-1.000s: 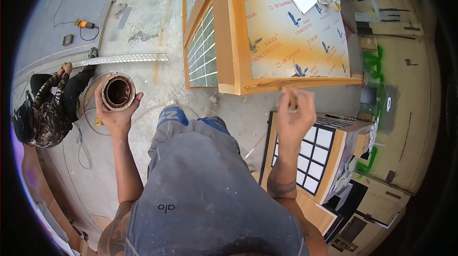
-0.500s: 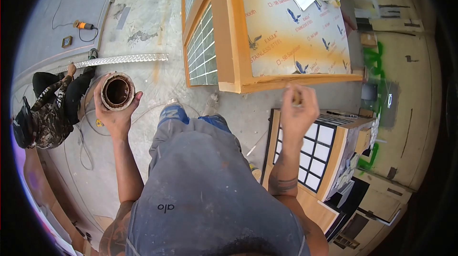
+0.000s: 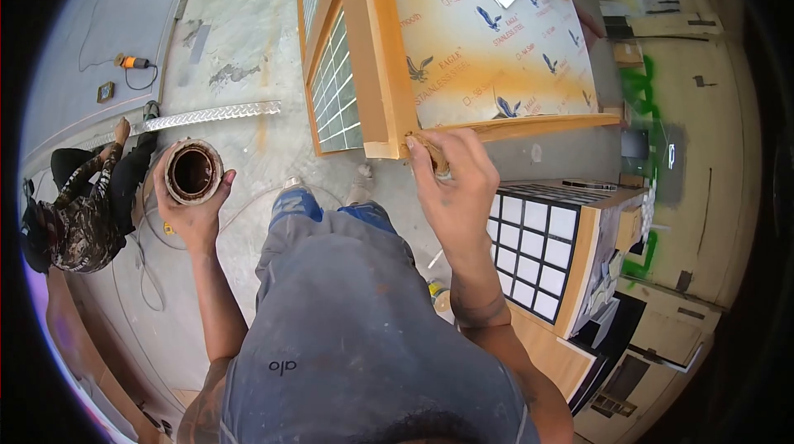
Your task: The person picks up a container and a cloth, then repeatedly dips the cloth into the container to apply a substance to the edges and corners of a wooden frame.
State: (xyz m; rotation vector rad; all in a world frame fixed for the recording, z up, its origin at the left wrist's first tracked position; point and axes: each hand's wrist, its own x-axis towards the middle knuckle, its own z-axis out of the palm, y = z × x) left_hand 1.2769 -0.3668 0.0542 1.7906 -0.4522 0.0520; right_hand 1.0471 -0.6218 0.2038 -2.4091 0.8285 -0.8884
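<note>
Left hand [image 3: 194, 204] held up well left of the wooden frame [image 3: 376, 72], fingers curled closed, forearm bent upward, right hand [image 3: 455, 188] clenched at the frame's near corner, arm extended.

The wooden frame [image 3: 376, 55] blocks ahead; floor [image 3: 240, 22] lies open leftward.

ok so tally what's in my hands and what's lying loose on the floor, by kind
tin can, in left hand: 1
small brush, in right hand: 1
angle grinder, on floor: 1
checker-plate strip, on floor: 1
total: 4
</note>
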